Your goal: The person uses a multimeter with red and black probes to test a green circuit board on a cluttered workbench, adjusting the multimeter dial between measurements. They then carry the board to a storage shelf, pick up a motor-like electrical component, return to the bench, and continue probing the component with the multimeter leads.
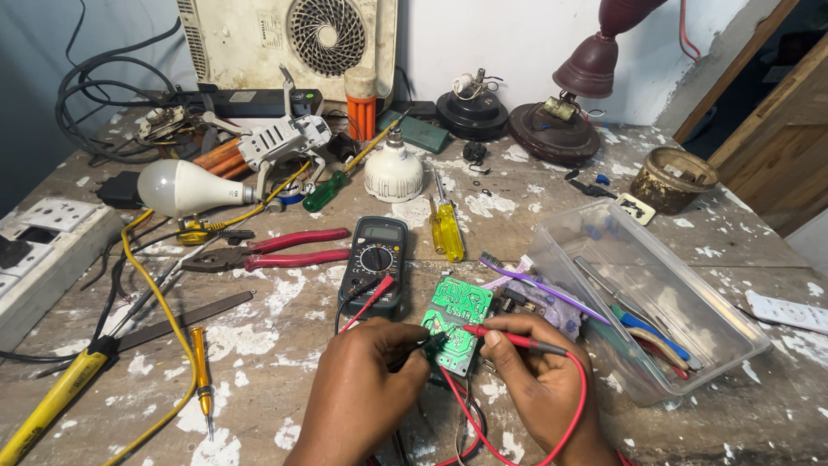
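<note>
I am watching the green circuit board [458, 324] lying flat on the table [285, 362], its long axis running from near me up toward the black multimeter [375, 261] just beside it. My right hand [539, 380] is pinching the red probe [516, 340], tip pointing left onto the board. My left hand [366, 388] is closing on the black probe [431, 345].

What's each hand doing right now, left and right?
Left hand: closed, pinching the black probe against the green circuit board.
Right hand: closed on the red probe, tip on the board.
</note>
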`<action>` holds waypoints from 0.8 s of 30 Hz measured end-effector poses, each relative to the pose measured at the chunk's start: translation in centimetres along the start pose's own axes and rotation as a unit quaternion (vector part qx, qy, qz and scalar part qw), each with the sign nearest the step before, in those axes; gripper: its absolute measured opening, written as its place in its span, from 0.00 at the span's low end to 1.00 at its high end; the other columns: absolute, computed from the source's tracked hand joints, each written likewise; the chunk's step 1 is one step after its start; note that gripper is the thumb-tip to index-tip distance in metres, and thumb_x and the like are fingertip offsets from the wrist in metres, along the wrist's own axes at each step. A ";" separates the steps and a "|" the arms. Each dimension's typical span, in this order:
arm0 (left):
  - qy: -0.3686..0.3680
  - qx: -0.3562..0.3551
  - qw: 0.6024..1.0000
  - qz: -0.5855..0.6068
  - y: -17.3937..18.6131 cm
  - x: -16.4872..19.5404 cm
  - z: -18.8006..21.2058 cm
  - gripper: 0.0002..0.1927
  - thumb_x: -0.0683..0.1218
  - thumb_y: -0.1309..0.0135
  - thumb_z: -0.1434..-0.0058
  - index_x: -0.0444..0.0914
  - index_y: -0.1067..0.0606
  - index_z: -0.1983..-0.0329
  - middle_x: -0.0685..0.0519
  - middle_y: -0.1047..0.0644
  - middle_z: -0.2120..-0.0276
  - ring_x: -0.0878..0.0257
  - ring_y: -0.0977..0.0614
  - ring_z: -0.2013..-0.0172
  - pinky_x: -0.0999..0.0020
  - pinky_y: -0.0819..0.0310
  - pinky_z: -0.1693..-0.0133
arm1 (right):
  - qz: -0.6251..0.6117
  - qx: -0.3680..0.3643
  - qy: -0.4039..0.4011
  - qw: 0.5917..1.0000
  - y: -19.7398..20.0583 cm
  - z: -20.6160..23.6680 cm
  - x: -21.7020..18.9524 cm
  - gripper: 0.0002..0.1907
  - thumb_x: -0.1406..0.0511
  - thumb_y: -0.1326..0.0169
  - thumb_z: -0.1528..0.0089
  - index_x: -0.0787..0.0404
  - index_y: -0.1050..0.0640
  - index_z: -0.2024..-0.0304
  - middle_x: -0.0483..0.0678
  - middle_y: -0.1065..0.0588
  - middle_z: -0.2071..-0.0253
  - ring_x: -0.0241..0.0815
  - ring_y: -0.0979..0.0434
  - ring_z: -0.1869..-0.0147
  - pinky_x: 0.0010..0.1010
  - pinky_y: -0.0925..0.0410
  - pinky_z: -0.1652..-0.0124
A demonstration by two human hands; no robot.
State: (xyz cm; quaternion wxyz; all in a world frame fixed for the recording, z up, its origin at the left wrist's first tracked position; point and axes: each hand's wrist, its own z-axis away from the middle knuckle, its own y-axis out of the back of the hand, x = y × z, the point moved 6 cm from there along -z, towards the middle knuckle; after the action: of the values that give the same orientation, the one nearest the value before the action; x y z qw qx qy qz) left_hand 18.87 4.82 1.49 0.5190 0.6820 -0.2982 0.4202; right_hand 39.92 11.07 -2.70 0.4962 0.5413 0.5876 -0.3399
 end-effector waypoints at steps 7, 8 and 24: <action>0.015 0.008 0.999 0.032 0.0 -0.3 0.2 0.17 0.41 0.41 0.51 0.37 0.16 0.56 0.48 0.18 0.74 0.60 0.13 0.73 0.66 0.22 0.68 | -0.002 0.014 -0.036 0.999 0.3 0.7 0.4 0.10 0.71 0.44 0.37 0.70 0.19 0.55 0.50 0.19 0.64 0.33 0.19 0.60 0.23 0.27 0.60; 0.022 0.004 0.999 0.028 0.0 -0.4 0.2 0.17 0.41 0.41 0.51 0.37 0.16 0.56 0.48 0.18 0.74 0.60 0.13 0.73 0.66 0.22 0.68 | -0.003 0.016 -0.028 0.999 0.3 0.8 0.2 0.10 0.71 0.44 0.37 0.70 0.19 0.55 0.50 0.19 0.64 0.34 0.19 0.60 0.23 0.27 0.59; 0.025 0.004 0.998 0.052 0.2 -0.6 0.6 0.17 0.41 0.40 0.50 0.36 0.17 0.56 0.49 0.18 0.74 0.63 0.14 0.74 0.68 0.22 0.69 | -0.003 0.009 -0.024 1.000 -0.6 1.2 -0.6 0.12 0.71 0.43 0.38 0.71 0.19 0.53 0.52 0.17 0.62 0.36 0.17 0.57 0.26 0.25 0.55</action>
State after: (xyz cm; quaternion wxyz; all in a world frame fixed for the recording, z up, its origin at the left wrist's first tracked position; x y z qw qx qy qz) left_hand 18.62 4.13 0.98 0.5009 0.6567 -0.3184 0.4653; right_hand 39.59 9.65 -2.56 0.5041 0.5357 0.5743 -0.3593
